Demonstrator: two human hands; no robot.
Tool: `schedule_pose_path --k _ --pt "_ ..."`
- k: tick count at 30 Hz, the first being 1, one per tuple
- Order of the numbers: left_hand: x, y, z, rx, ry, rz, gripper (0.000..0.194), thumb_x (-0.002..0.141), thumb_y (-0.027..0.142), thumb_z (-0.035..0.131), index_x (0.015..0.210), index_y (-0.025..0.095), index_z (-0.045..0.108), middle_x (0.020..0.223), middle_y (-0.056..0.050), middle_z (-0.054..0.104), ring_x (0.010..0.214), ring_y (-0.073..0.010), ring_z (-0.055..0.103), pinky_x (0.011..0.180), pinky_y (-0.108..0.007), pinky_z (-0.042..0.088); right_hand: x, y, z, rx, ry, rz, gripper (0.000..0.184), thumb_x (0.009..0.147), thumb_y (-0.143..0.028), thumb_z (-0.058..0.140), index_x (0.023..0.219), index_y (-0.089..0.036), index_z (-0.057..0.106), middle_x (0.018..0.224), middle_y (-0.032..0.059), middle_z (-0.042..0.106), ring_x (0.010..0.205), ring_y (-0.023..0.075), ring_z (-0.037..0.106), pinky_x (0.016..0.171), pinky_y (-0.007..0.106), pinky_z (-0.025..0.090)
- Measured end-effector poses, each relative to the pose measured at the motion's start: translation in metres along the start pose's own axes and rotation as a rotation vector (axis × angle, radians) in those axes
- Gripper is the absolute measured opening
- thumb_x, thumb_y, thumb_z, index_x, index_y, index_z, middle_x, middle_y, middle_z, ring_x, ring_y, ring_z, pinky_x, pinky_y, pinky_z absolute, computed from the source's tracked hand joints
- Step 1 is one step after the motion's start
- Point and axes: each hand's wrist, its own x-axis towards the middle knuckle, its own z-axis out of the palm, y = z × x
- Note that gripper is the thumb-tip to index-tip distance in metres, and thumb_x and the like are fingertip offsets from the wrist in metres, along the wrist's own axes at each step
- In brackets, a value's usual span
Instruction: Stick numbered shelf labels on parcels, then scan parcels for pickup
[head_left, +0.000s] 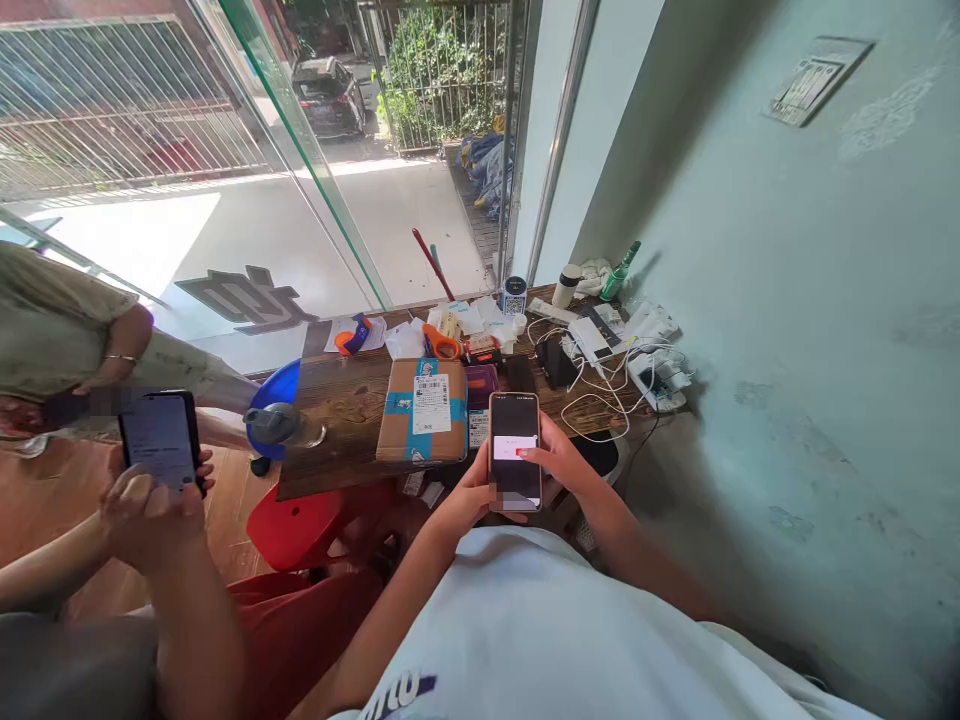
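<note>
I hold a smartphone (514,452) upright in front of my chest, its dark screen showing a white box with a red spot. My left hand (469,495) grips the phone's lower left edge, fingers wrapped round it. My right hand (561,458) cradles the phone's right side, with the thumb pressed on the screen near the red spot. Just beyond the phone, a cardboard parcel (424,410) with blue tape and a white barcode label lies on the dark wooden table (337,400).
At the left, another person's hands (150,500) hold a second phone (161,438); a further person stands behind them. Orange scissors (440,343), papers, a power strip with white cables (645,375), a green bottle (621,270) and a red stool (300,525) crowd the table area. A wall runs along the right.
</note>
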Motion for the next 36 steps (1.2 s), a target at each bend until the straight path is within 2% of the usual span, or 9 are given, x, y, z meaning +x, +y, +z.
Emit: schedule_pose_path --k 4,8,12,14,17,22,25,30,36 --pt "-0.031 -0.015 0.07 0.247 0.211 -0.143 0.061 0.078 0.062 0.051 0.131 0.032 0.052 0.119 0.007 0.068 0.129 -0.0373 0.045 0.09 -0.05 0.052 -0.004 0.002 0.0 -0.009 -0.003 0.0 0.06 0.073 -0.026 0.069 0.129 -0.025 0.048 0.129 0.0055 0.059 0.118 0.0255 0.054 0.098 0.039 0.043" --pt "-0.053 -0.055 0.131 0.306 0.246 -0.192 0.044 0.081 0.047 0.056 0.123 0.036 0.055 0.118 0.011 0.067 0.132 -0.034 0.044 0.089 -0.05 0.053 0.001 0.005 0.007 0.182 0.085 0.087 0.05 0.071 -0.029 0.063 0.12 -0.024 0.054 0.115 0.0049 0.068 0.103 0.0266 0.062 0.083 0.038 0.049" --pt "-0.052 -0.11 0.171 0.307 0.209 -0.192 0.043 0.079 0.04 0.06 0.122 0.034 0.056 0.118 0.008 0.067 0.129 -0.0312 0.048 0.09 -0.048 0.053 0.011 0.004 0.012 0.305 0.266 0.132 0.034 0.068 -0.03 0.063 0.101 -0.022 0.06 0.089 0.0019 0.072 0.081 0.0231 0.066 0.07 0.034 0.05" --pt "-0.049 -0.12 0.179 0.277 0.172 -0.153 0.045 0.078 0.039 0.063 0.122 0.031 0.058 0.118 0.005 0.068 0.126 -0.0297 0.052 0.091 -0.047 0.052 0.017 0.001 0.013 0.315 0.32 0.114 0.032 0.068 -0.031 0.067 0.097 -0.021 0.06 0.081 0.0002 0.071 0.072 0.0202 0.065 0.064 0.031 0.049" --pt "-0.047 -0.097 0.163 0.268 0.167 -0.091 0.047 0.077 0.044 0.063 0.122 0.029 0.059 0.117 0.003 0.069 0.123 -0.0281 0.055 0.093 -0.045 0.051 0.022 -0.004 0.017 0.266 0.378 0.097 0.04 0.066 -0.036 0.075 0.101 -0.022 0.059 0.077 -0.0012 0.069 0.065 0.0166 0.061 0.059 0.028 0.047" --pt "-0.04 -0.012 0.094 0.365 0.306 -0.023 0.051 0.078 0.055 0.058 0.124 0.033 0.056 0.114 0.007 0.069 0.13 -0.0303 0.047 0.095 -0.048 0.049 0.026 -0.002 0.023 0.167 0.475 0.056 0.049 0.061 -0.039 0.083 0.099 -0.021 0.059 0.078 -0.0015 0.068 0.066 0.0151 0.06 0.061 0.028 0.048" --pt "-0.024 0.014 0.062 0.418 0.396 0.023 0.052 0.076 0.055 0.062 0.124 0.036 0.055 0.115 0.007 0.068 0.137 -0.0343 0.036 0.095 -0.052 0.048 0.027 -0.001 0.023 0.261 0.469 0.079 0.039 0.07 -0.044 0.074 0.097 -0.02 0.06 0.075 -0.0011 0.067 0.066 0.0146 0.06 0.06 0.026 0.047" --pt "-0.007 0.01 0.035 0.619 0.515 0.05 0.065 0.07 0.06 0.064 0.129 0.036 0.052 0.116 0.005 0.068 0.139 -0.0388 0.031 0.095 -0.058 0.046 0.028 -0.002 0.022 0.247 0.446 0.106 0.041 0.068 -0.04 0.075 0.1 -0.021 0.058 0.073 -0.0016 0.067 0.063 0.015 0.059 0.058 0.027 0.046" --pt "-0.034 -0.024 0.033 0.785 0.509 0.242 0.062 0.077 0.069 0.044 0.13 0.037 0.05 0.122 0.009 0.065 0.137 -0.0409 0.033 0.09 -0.055 0.048 0.03 -0.001 0.024 0.165 0.505 0.066 0.046 0.063 -0.041 0.081 0.097 -0.021 0.058 0.077 -0.0015 0.067 0.064 0.0145 0.059 0.06 0.028 0.046"
